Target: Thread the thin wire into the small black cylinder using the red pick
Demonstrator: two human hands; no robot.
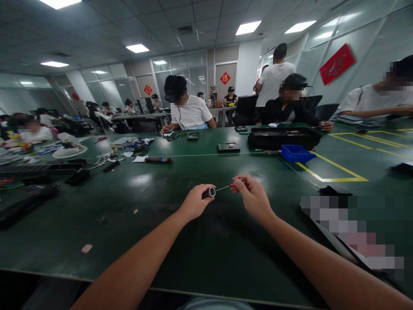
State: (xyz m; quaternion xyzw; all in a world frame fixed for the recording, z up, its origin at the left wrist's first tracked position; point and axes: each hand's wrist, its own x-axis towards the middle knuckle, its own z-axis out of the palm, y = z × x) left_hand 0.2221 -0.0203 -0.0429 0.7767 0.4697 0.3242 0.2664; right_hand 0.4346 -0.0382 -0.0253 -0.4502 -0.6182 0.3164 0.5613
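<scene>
Over the green table, my left hand is closed around a short dark cylinder with a bright silver ring at its near end. Its exact kind does not show. A thin screwdriver with a reddish handle is pinched in my right hand. Its metal shaft points left, and the tip is at or very close to the cylinder's side; contact is too small to make out. The fingers cover most of the handle.
Farther back lie a hard drive, a blue tray, a black case and a dark tube-shaped item. Cables and black parts crowd the left. A pixelated item lies right. Co-workers sit across the table.
</scene>
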